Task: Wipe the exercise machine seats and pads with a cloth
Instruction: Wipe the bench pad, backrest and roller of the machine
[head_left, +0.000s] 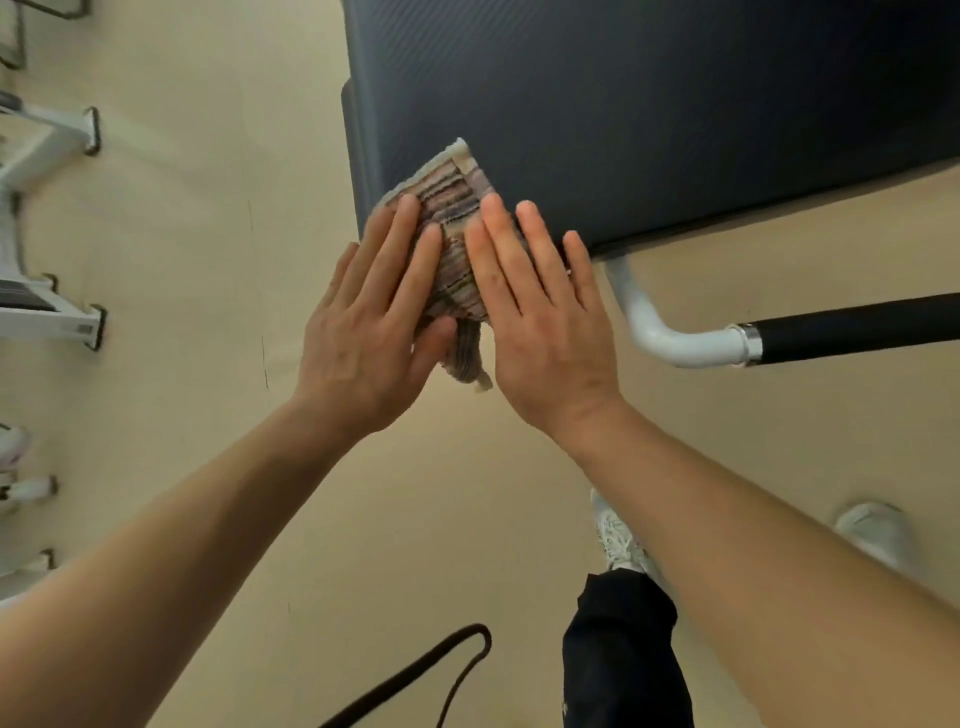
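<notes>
Across the left and near part of the scene spreads a smooth beige floor (197, 291), with open room to the left of the machine. Far right, a big dark pad (649, 114) with a fine ribbed skin and rounded corners fills the view; its left edge and near edge meet at a corner under the hands. A bent white tube (670, 343) comes out below the near edge and runs right into a black foam grip (857, 327). White machine feet (67, 322) line the far left.

The left hand (369, 322) and right hand (540, 322) lie side by side, fingers straight and flat, pressing on a striped terry cloth (452, 218). It sits on the pad's near left corner, its long axis running near to far, one pale-hemmed corner pointing far and a rolled tail hanging off the near edge beside the left thumb.

Nearer are a black trouser leg (623, 660), two white shoes (618, 540), and a dark strap loop (457, 660) on the floor.
</notes>
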